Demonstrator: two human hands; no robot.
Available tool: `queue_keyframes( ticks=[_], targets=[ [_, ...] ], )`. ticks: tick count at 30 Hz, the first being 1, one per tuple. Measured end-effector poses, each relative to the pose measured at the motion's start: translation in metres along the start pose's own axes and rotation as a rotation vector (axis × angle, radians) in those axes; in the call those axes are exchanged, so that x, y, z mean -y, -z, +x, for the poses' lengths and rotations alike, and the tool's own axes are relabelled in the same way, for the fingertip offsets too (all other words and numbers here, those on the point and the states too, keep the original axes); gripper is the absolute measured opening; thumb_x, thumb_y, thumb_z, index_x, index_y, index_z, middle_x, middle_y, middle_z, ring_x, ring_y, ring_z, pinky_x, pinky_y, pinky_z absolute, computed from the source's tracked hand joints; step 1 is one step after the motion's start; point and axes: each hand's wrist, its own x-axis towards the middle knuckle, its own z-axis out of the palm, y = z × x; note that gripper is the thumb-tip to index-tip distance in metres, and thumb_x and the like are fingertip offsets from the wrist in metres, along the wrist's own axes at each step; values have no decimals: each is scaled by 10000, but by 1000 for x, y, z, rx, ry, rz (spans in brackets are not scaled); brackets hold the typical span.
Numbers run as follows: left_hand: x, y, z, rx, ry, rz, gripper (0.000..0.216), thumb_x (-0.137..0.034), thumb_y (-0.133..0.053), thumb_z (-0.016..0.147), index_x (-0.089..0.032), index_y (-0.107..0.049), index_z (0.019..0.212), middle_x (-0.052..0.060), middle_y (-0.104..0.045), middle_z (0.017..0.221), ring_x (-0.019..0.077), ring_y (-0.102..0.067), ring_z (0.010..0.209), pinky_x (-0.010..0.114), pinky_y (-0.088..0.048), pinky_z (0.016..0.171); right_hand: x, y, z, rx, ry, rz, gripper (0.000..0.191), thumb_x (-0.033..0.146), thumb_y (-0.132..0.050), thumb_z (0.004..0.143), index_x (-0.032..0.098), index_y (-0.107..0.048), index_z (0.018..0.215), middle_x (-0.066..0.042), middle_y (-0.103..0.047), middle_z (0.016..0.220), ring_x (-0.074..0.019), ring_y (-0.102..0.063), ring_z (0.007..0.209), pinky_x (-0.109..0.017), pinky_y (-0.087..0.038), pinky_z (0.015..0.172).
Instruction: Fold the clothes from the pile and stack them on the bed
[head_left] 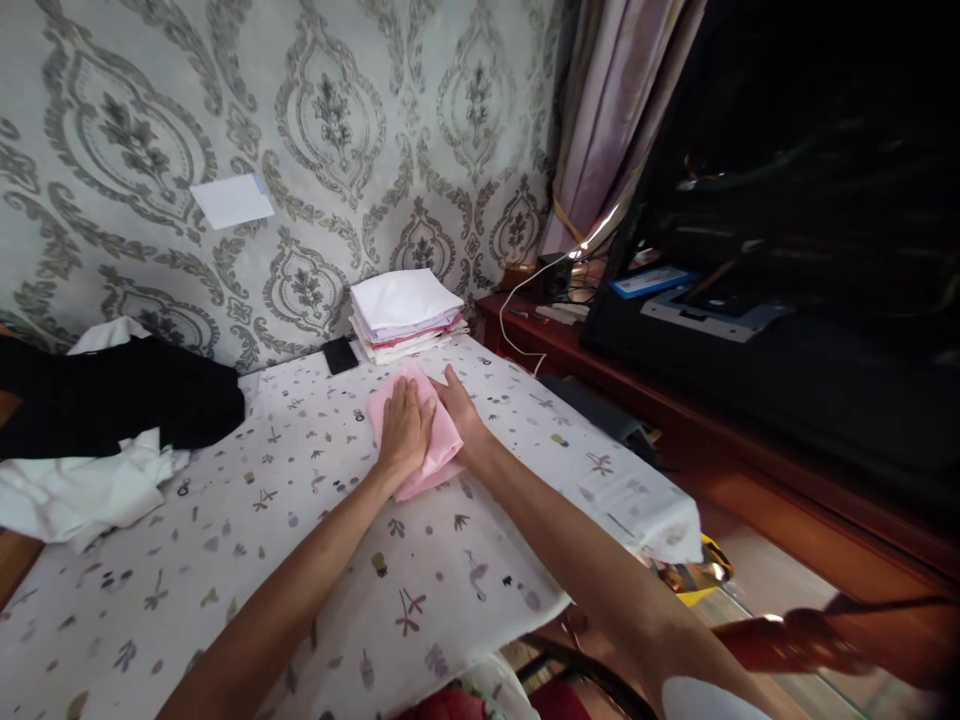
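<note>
A folded pink cloth (439, 455) lies on the patterned white sheet in the head view, below the stack of folded fabric. My left hand (406, 425) rests flat on top of it, fingers stretched forward and thumb toward the right. At the cloth's right edge is my right hand (461, 415), turned on its side. Its thumb points up and stands apart from the cloth, while its other fingers are partly hidden at or beneath the edge.
Folded fabrics (407, 305) are stacked against the wall, beside a dark phone-like slab (340, 356). Black clothing (127, 390) and crumpled white cloth (90, 485) lie at left. A dark red cabinet (720, 440) with a large black screen (810, 200) borders the right; a white cable (517, 290) hangs there.
</note>
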Motion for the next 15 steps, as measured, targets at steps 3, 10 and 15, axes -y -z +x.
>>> queue_keyframes(
  ticks=[3, 10, 15],
  targets=[
    [-6, -10, 2, 31, 42, 42, 636, -473, -289, 1011, -109, -296, 1533, 206, -199, 1651, 296, -117, 1546, 480, -96, 1247, 10, 12, 1, -26, -17, 8, 674, 608, -195, 991, 147, -589, 1286, -149, -714, 1158, -284, -654, 1148, -494, -500, 1013],
    [-21, -17, 1, 120, 101, 356, 624, -456, -279, 1019, -88, -327, 1521, 214, -251, 1633, 321, -143, 1540, 529, -144, 1228, 18, 28, 3, -243, 319, -580, 451, 464, -502, 945, 182, -607, 1280, -126, -596, 1405, -255, -512, 1346, -453, -348, 1175],
    [-8, -4, 3, 51, -25, 51, 406, -331, -415, 988, -148, -575, 1313, 179, -572, 1423, 309, -481, 1371, 473, -346, 1160, -5, 13, -34, -23, 626, -1226, 481, 417, -407, 1003, 133, -575, 1353, -166, -535, 1464, -286, -440, 1407, -493, -330, 1191]
  ],
)
